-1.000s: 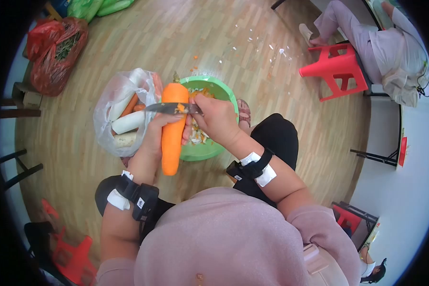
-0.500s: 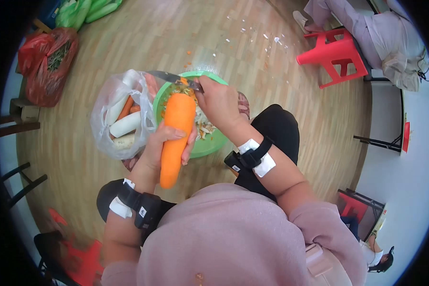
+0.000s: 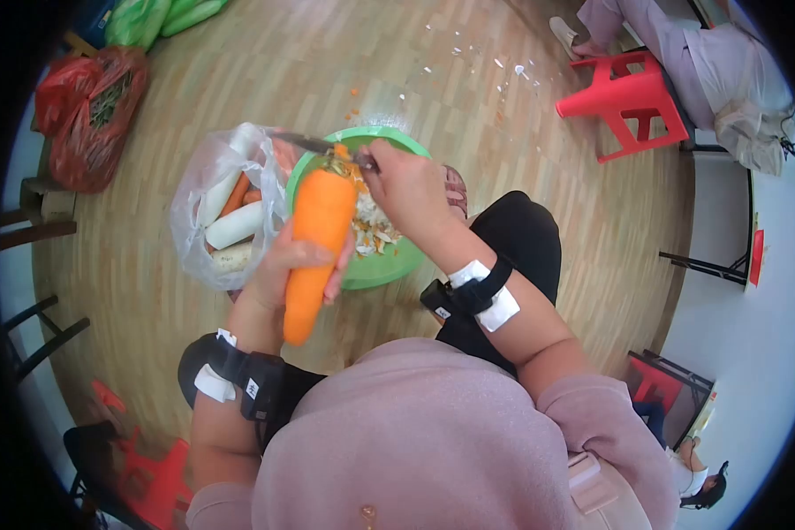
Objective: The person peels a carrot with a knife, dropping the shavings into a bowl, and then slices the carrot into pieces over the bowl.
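A large peeled carrot [image 3: 318, 231] is held by my left hand [image 3: 293, 265], its fingers wrapped round the middle. The carrot's thick stem end tilts up and away from me. My right hand [image 3: 408, 184] is closed on the handle of a knife [image 3: 302, 141], whose dark blade points left across the carrot's top. Under the carrot stands a green basin [image 3: 396, 272] with white and orange peelings [image 3: 375, 228] in it. To the left, a clear plastic bag [image 3: 185, 221] holds white radishes [image 3: 235, 226] and carrots [image 3: 237, 194].
Red bags [image 3: 93, 124] with greens lie at the far left, near a green bag [image 3: 141, 19]. Scraps [image 3: 518, 71] are scattered over the wooden floor. A seated person [image 3: 680, 62] is at upper right, beside a red stool [image 3: 627, 104]. Another person [image 3: 693, 473] is at lower right.
The carrot and my left hand have shifted slightly left, and the carrot tilts a bit more. The knife remains at its stem end, where the greenish crown now shows.
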Motion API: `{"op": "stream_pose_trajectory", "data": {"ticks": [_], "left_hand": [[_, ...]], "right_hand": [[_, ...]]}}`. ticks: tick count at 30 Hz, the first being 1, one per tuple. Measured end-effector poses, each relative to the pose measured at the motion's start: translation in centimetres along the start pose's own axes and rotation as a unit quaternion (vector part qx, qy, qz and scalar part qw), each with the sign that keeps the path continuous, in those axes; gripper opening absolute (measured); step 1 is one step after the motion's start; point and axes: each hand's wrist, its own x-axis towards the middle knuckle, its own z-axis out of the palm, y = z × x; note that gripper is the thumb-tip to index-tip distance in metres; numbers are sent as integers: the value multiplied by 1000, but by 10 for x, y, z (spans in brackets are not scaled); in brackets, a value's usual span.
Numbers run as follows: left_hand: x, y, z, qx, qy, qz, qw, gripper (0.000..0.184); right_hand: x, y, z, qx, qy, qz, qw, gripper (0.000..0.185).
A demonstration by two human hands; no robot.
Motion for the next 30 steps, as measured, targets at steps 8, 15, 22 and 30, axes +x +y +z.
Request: {"op": "stream_pose_trajectory", "data": {"ticks": [8, 15, 22, 30], "left_hand": [[9, -13, -2, 125, 38, -42, 991, 65], [22, -27, -19, 305, 132, 102, 938, 64], [23, -15, -10, 330, 193, 99, 919, 45], [28, -18, -14, 387, 208, 89, 894, 46]], "right_hand": [[2, 3, -11, 118, -30, 20, 992, 13], [-3, 7, -24, 124, -118, 16, 985, 13], [-11, -2, -25, 38, -131, -65, 988, 12], [-17, 5, -17, 6, -108, -75, 991, 14]]}}
